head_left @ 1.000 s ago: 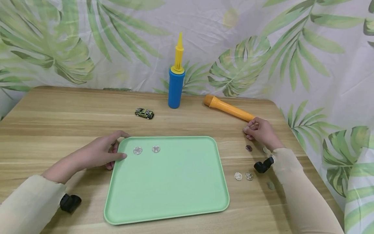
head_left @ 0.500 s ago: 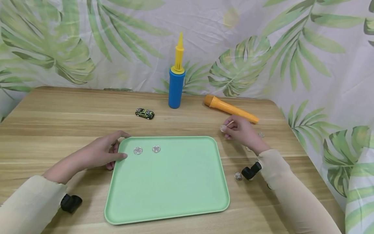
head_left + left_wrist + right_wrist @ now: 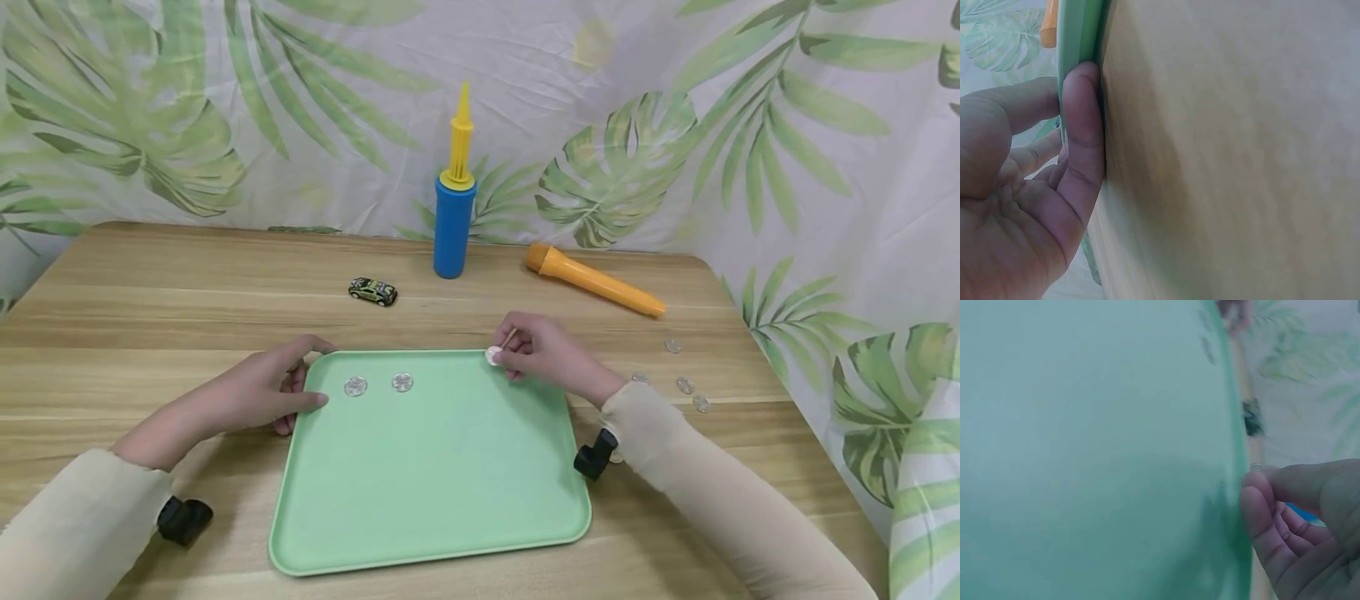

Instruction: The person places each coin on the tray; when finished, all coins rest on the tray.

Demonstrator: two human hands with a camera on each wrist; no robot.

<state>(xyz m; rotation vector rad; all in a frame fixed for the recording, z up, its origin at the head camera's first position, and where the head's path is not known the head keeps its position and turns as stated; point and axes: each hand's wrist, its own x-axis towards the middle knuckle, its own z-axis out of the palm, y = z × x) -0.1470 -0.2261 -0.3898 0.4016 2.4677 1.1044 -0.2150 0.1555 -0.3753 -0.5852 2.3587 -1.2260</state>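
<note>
A silver coin (image 3: 492, 355) is pinched between the thumb and fingers of my right hand (image 3: 543, 354), over the far rim of the green tray (image 3: 427, 475). In the right wrist view the coin's edge (image 3: 1257, 467) peeks out beyond the fingertips. My left hand (image 3: 262, 387) holds the tray at its far left corner, thumb on the rim. The left wrist view has a finger (image 3: 1082, 125) against the tray's outer side. Two more coins lie inside the tray near the far edge, a left one (image 3: 356, 386) and a right one (image 3: 402, 382).
Several coins (image 3: 686, 385) are scattered on the wooden table (image 3: 187, 292) right of the tray, one partly hidden by the right wrist camera. Behind the tray are a toy car (image 3: 372, 291), an upright blue and yellow hand pump (image 3: 452, 225) and an orange toy microphone (image 3: 596, 282).
My right hand has carried the coin leftward from beside the microphone, over the table, to the tray's far rim. The left hand and the two coins in the tray have stayed put.
</note>
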